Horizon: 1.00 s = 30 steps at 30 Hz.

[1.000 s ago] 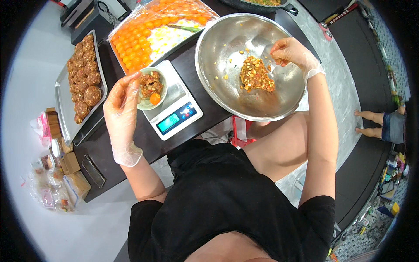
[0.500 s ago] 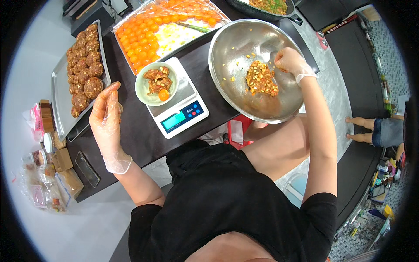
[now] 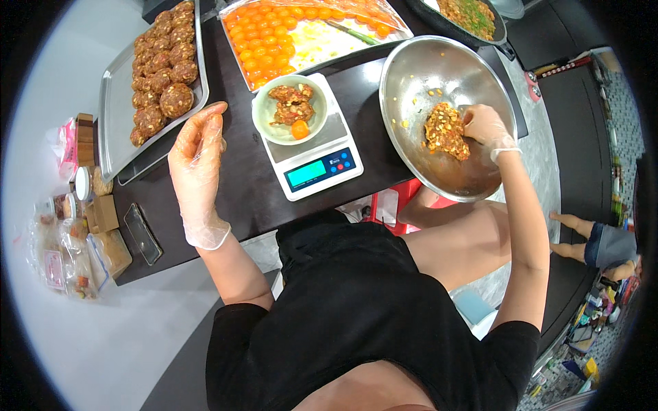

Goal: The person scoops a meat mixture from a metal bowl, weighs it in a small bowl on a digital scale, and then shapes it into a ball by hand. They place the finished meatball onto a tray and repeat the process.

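My right hand (image 3: 488,130), in a clear glove, reaches into a large steel bowl (image 3: 404,79). Its fingers are pinched at the edge of a lump of sticky nut filling (image 3: 447,133). Gloved as well, my left hand (image 3: 197,161) hovers left of the scale, fingers half bent and apart from any object. On the white digital scale (image 3: 322,172) stands a small pale bowl (image 3: 260,123). It holds a few chunks of filling (image 3: 293,108) and one orange egg yolk (image 3: 299,129).
At the left, a metal tray (image 3: 118,130) carries several nut-filling balls (image 3: 176,100). Behind the scale lies a tray of egg yolks (image 3: 264,44) with a green-handled tool (image 3: 353,32). A phone (image 3: 142,234) and jars (image 3: 86,183) sit left. Another person (image 3: 610,246) stands far right.
The view has shifted, so the table things appear farther right. My right hand has moved in against the filling in the steel bowl. My left hand stays raised in the same pose.
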Tool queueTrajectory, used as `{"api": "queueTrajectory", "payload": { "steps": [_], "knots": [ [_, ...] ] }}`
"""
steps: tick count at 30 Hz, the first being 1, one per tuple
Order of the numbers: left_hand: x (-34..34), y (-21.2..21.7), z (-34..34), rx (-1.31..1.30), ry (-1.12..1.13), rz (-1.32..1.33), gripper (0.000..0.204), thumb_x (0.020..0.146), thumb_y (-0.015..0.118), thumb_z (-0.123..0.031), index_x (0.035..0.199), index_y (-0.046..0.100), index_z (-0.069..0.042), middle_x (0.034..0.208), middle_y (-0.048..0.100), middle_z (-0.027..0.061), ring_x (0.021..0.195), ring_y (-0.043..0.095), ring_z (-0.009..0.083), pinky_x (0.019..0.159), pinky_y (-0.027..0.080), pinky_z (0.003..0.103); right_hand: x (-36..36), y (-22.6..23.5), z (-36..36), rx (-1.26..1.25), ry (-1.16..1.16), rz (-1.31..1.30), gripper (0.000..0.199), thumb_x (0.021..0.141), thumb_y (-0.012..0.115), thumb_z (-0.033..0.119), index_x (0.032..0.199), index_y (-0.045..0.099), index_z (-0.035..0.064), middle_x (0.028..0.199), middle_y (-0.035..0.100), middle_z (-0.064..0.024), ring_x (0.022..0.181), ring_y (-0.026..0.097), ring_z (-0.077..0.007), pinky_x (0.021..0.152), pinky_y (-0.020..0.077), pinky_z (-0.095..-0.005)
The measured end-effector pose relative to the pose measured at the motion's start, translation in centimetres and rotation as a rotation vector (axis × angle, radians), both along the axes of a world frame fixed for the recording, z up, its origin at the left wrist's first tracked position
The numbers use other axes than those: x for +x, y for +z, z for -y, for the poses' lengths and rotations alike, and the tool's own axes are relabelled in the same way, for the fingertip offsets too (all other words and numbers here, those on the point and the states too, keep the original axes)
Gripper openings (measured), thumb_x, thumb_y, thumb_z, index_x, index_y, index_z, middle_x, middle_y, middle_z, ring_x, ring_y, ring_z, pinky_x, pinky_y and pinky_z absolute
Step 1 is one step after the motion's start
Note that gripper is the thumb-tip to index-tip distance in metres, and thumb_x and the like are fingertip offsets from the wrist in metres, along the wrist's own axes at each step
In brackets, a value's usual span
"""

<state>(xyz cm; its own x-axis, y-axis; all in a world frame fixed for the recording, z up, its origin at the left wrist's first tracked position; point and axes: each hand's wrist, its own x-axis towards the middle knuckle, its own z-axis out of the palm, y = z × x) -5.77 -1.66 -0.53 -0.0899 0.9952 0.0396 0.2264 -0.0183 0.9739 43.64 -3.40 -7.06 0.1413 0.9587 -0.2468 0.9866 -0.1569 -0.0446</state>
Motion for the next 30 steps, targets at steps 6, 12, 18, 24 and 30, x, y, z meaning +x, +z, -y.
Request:
{"api": "queueTrajectory", "payload": {
  "steps": [6,12,18,24,30],
  "knots": [
    [-0.6,-0.7,0.2,0.005,0.018,0.005,0.021,0.095,0.062,-0.017,0.110,0.068,-0.003,0.073,0.051,-0.0068,0.063,0.040,0.0013,0.055,0.031,0.017,-3.2,8.2,-2.1,-0.028,-0.147,-0.722,0.009,0.074,0.065,0.004,0.082,0.065,0.0000,0.072,0.062,-0.0045,0.061,0.059,-0.0094,0.053,0.0467,-0.0247],
    [-0.4,-0.5,0.7,-0.020,-0.002,0.048,0.019,0.094,0.063,-0.013,0.109,0.068,-0.002,0.075,0.049,-0.0074,0.065,0.039,0.0017,0.057,0.032,0.017,-19.6,9.1,-6.9,0.053,0.465,-0.748,0.016,0.073,0.068,0.011,0.087,0.069,0.0038,0.079,0.068,-0.0070,0.072,0.063,-0.0154,0.068,0.0509,-0.0299],
    [-1.5,-0.7,1.3,-0.021,0.017,0.030,0.023,0.096,0.060,-0.017,0.113,0.067,-0.003,0.066,0.046,-0.0090,0.056,0.035,-0.0009,0.048,0.023,0.016,-26.3,8.0,-9.3,0.073,0.576,-0.558,0.027,0.077,0.069,0.010,0.104,0.071,0.0051,0.094,0.071,-0.0107,0.086,0.067,-0.0190,0.081,0.0509,-0.0294],
    [-2.3,-1.1,0.9,-0.064,0.005,0.051,0.019,0.093,0.063,-0.011,0.110,0.068,-0.003,0.077,0.052,-0.0066,0.066,0.040,0.0018,0.057,0.033,0.017,-23.2,9.1,-9.5,0.132,0.392,-0.691,0.027,0.078,0.070,0.018,0.101,0.072,0.0047,0.094,0.072,-0.0132,0.087,0.068,-0.0233,0.082,0.0514,-0.0329],
    [-1.3,-1.4,0.8,-0.039,-0.009,0.031,0.021,0.096,0.061,-0.017,0.111,0.068,-0.004,0.068,0.046,-0.0078,0.059,0.036,0.0004,0.051,0.026,0.017,-24.1,8.7,-9.0,0.081,0.438,-0.648,0.029,0.077,0.071,0.018,0.103,0.071,0.0045,0.094,0.071,-0.0136,0.086,0.068,-0.0231,0.080,0.0515,-0.0324]
  ]
}}
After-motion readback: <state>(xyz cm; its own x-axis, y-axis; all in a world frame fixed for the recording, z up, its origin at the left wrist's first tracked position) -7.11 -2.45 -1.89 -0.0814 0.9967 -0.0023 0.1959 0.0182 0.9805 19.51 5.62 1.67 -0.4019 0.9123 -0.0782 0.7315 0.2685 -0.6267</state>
